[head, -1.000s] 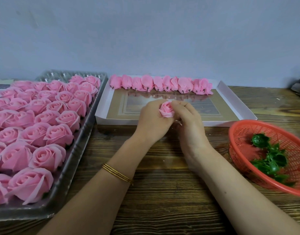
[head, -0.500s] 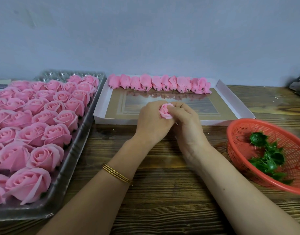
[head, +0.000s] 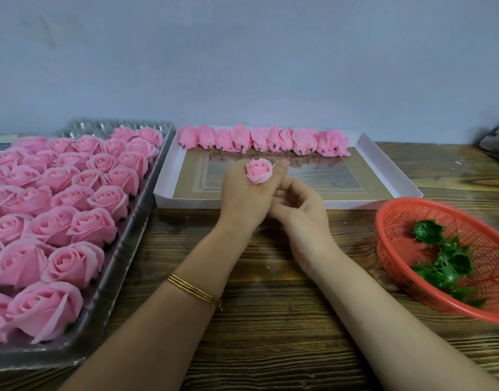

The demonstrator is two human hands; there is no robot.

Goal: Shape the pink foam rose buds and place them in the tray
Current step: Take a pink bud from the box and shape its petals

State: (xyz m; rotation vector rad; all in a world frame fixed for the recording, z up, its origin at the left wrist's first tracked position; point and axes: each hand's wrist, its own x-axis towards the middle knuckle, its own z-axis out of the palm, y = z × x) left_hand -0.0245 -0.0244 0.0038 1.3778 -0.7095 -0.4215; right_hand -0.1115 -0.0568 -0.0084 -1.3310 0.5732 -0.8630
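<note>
Left hand (head: 246, 196) pinches a pink foam rose bud (head: 259, 171) over the white cardboard tray (head: 389, 167), right hand (head: 296, 204) loosely curled, empty; squeezing hard could crush its petals.

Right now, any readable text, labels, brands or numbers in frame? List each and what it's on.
No readable text anywhere in this view.
White tray, clear plastic tray, red basket, bangle, rose bud in the left hand: no print visible.
Flat item at the far left edge: dark strip, too blurred to tell if it is print.
Stack at the right edge: blurred, nothing legible.
</note>
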